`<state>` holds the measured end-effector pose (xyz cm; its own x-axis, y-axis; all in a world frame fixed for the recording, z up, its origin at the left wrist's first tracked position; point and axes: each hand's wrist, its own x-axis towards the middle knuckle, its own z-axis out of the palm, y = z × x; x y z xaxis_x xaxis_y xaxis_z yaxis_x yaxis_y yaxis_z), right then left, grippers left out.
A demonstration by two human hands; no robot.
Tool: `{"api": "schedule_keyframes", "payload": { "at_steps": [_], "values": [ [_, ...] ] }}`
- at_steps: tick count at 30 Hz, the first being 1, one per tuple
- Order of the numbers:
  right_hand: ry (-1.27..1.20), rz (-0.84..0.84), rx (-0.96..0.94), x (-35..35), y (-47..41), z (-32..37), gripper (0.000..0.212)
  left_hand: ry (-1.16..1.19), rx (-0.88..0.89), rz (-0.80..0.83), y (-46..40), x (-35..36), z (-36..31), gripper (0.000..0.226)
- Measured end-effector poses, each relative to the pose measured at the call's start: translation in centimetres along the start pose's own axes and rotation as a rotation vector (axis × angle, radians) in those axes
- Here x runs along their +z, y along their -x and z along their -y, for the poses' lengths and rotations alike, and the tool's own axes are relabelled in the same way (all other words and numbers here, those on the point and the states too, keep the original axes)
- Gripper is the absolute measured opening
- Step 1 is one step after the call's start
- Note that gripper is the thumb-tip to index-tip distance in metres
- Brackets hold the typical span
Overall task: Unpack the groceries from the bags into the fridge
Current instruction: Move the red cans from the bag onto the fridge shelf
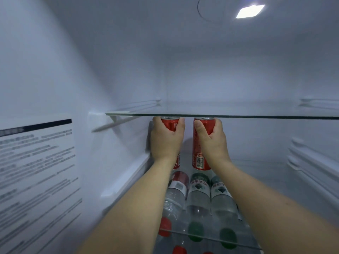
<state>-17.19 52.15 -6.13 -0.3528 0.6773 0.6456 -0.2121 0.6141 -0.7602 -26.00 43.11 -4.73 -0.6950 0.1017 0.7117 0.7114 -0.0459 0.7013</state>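
Both arms reach deep into the fridge, under the upper glass shelf (238,116). My left hand (166,139) grips a red soda can (171,123) near its top, and most of that can is hidden behind the hand. My right hand (212,138) grips a second tall red can (200,149) that stands upright beside the first. Both cans are at the back of the lower glass shelf (211,237). In front of them lie three clear water bottles, one with a red label (177,191) and two with green labels (199,193) (220,195), caps toward me.
The upper glass shelf is bare, with the fridge lamp (249,11) lit above it. A printed label (36,171) covers the left wall. Ribbed shelf rails (311,162) run along the right wall. More bottle caps show beneath the lower shelf.
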Motion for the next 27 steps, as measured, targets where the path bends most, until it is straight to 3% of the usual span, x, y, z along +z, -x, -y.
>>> {"api": "schedule_keyframes", "payload": {
  "at_steps": [11, 16, 22, 27],
  "values": [
    [-0.035, 0.016, -0.045, 0.5, -1.0, -1.7, 0.045, 0.039, 0.069, 0.048, 0.4, 1.2, 1.8, 0.042],
    [0.118, 0.180, -0.014, 1.0, -0.8, -3.7, 0.052, 0.041, 0.116, 0.084, 0.4, 1.9, 2.8, 0.047],
    [0.247, 0.141, 0.018, 1.4, -0.8, -4.1, 0.061, -0.114, 0.072, 0.204, 0.9, 2.8, 3.8, 0.072],
    [0.277, 0.192, 0.067, 1.4, -1.0, -4.2, 0.064, -0.099, 0.021, 0.266, 0.9, 3.0, 4.0, 0.075]
  ]
}}
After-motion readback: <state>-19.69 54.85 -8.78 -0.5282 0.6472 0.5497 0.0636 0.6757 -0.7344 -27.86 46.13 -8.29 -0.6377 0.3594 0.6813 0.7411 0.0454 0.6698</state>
